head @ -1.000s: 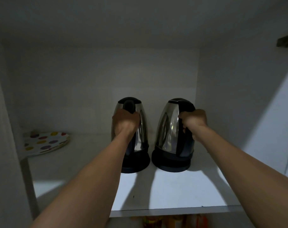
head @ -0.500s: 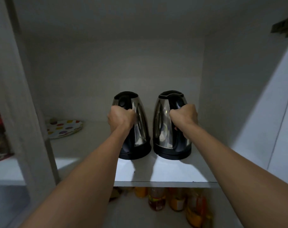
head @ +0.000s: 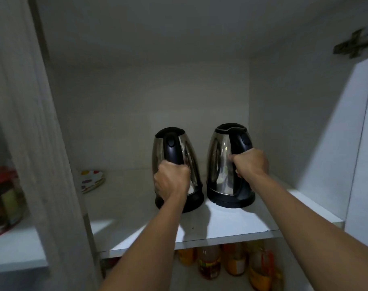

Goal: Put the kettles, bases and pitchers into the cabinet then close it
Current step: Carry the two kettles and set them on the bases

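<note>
Two steel kettles with black lids and handles stand upright side by side on the white cabinet shelf (head: 231, 225), each on a black base. My left hand (head: 171, 180) is wrapped around the lower handle of the left kettle (head: 160, 152). My right hand (head: 251, 163) grips the handle of the right kettle (head: 218, 156). The left kettle's base (head: 194, 201) and the right kettle's base (head: 231, 199) rest flat on the shelf. The cabinet door (head: 366, 143) hangs open at the right.
A polka-dot plate (head: 91, 179) lies at the shelf's back left. A white vertical divider (head: 42, 143) bounds the left side, with jars (head: 4, 204) beyond it. Bottles (head: 209, 262) of yellow and orange liquid fill the shelf below. A metal hinge (head: 355, 44) sits top right.
The view has pulled back and shifted right, showing more of the divider and lower shelf. Both hands have slid lower on the kettle handles; the kettles stay on the shelf.
</note>
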### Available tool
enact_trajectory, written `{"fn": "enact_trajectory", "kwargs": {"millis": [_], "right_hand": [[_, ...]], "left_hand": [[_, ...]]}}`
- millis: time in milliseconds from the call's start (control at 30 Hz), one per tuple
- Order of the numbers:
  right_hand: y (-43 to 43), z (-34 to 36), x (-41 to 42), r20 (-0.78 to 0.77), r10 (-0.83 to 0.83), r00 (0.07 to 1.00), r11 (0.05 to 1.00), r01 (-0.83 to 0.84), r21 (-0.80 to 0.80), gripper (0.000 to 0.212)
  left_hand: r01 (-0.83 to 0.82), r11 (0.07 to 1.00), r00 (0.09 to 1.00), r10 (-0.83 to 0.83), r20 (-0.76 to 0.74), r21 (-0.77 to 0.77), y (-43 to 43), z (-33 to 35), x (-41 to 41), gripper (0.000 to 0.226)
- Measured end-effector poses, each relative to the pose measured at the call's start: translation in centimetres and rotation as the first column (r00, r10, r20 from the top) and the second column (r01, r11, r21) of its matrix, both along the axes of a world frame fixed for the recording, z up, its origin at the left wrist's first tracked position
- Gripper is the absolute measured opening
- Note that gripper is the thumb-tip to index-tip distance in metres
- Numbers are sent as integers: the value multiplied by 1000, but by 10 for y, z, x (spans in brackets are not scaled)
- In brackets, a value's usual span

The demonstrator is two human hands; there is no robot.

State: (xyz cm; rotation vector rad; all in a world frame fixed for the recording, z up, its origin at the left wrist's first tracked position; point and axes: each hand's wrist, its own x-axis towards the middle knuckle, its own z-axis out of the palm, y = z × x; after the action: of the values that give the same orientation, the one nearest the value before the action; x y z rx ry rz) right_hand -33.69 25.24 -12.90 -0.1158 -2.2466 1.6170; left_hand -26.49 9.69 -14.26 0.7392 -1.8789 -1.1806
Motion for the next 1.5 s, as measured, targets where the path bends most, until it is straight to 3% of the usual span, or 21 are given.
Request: {"fn": "enact_trajectory", "kwargs": {"millis": [100,233,367,600,867,1167,1267,1333,1500], "right_hand": [[0,-23,8,5,-83,997,996,83,42,34],[-4,-62,10,14,-102,995,994,102,-26,48],[-10,-89,-3,24,-69,997,995,70,-71,57],[-26,-84,-70,-42,-32,999,994,27,-110,40],[-31,-85,-160,-47,98,994,994,-100,-44,52],[-41,-85,-214,-21,160,987,986,-160,-36,52],[-38,-88,-213,51,161,986,987,-160,-22,69],[-34,-93,-209,134,156,979,988,-157,-7,80],[-26,-88,-181,193,197,961,977,-208,41,78]], "left_hand": [[-2,1000,995,2,103,7,0,-38,5,32],[149,984,988,-152,30,96,-7,-55,-1,31],[178,976,982,-183,33,126,-19,-52,-24,26],[98,980,991,-112,70,172,-31,-53,-94,31],[60,983,994,-75,84,173,-49,-54,-174,54],[21,984,998,-31,51,175,-50,-56,-204,37],[30,984,997,-41,63,173,-49,-53,-202,34],[79,984,989,-97,110,158,-48,-50,-196,40],[167,975,937,-203,283,145,-41,-56,-159,75]]}}
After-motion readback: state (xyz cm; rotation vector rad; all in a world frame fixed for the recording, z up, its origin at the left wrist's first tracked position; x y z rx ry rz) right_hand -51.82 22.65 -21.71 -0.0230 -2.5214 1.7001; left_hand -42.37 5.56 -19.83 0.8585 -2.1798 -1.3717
